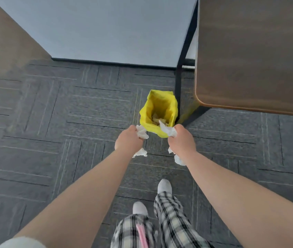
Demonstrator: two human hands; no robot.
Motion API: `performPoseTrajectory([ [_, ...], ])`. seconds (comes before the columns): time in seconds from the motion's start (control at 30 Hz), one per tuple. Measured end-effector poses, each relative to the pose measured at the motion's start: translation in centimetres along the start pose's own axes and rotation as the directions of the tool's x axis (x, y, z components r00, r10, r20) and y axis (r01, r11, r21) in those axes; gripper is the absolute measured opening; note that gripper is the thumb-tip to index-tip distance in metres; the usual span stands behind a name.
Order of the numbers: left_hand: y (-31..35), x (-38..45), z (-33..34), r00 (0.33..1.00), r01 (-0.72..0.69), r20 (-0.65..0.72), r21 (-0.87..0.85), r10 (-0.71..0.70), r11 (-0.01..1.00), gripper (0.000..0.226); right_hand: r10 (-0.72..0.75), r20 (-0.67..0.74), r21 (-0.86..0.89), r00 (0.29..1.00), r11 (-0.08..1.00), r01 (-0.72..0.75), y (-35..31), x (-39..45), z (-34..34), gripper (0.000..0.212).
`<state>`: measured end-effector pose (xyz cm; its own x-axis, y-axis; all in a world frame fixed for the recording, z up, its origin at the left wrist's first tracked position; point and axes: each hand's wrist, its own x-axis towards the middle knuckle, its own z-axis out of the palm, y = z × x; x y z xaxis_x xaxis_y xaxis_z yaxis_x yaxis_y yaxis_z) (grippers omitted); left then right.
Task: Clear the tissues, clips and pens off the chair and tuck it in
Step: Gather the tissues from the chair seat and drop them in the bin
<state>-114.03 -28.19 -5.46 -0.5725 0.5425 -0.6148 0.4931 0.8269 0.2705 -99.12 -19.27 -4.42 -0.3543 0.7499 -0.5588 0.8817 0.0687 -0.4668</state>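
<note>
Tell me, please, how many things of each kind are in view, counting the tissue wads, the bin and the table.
Tissue wads held in the hands: 2 (left hand's wad, right hand's wad)
Yellow-lined bin: 1
Wooden table: 1
Total: 4

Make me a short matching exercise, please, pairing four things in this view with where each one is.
Things:
1. left hand
2. yellow bin bag
3. wooden table
4. black table leg

Places:
A. top right of the view
B. on the carpet, open, crumpled paper inside
C. closed on white tissues, near the bag's rim
D. standing just right of the bag

Pairs: 1-C, 2-B, 3-A, 4-D
</note>
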Motion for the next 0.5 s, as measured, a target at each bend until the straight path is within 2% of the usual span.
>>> performPoseTrajectory([
  [0.23, 1.1, 10.1, 0.5, 0.988, -0.093, 0.116, -0.081, 0.103, 0.992, 0.028, 0.205, -0.051, 0.125, 0.977, 0.972, -0.198, -1.9, 9.0, 2.9, 0.007],
  [0.37, 1.9, 17.0, 1.4, 0.964, -0.162, 0.203, -0.056, 0.17, 0.985, 0.03, 0.312, -0.092, 0.162, 0.945, 0.941, -0.295, -2.3, 14.6, 4.8, 0.013],
  [0.5, 2.5, 22.2, 1.8, 0.948, -0.21, 0.231, -0.06, 0.218, 0.976, 0.034, 0.401, -0.096, 0.21, 0.911, 0.903, -0.375, -3.0, 19.5, 6.9, 0.003],
])
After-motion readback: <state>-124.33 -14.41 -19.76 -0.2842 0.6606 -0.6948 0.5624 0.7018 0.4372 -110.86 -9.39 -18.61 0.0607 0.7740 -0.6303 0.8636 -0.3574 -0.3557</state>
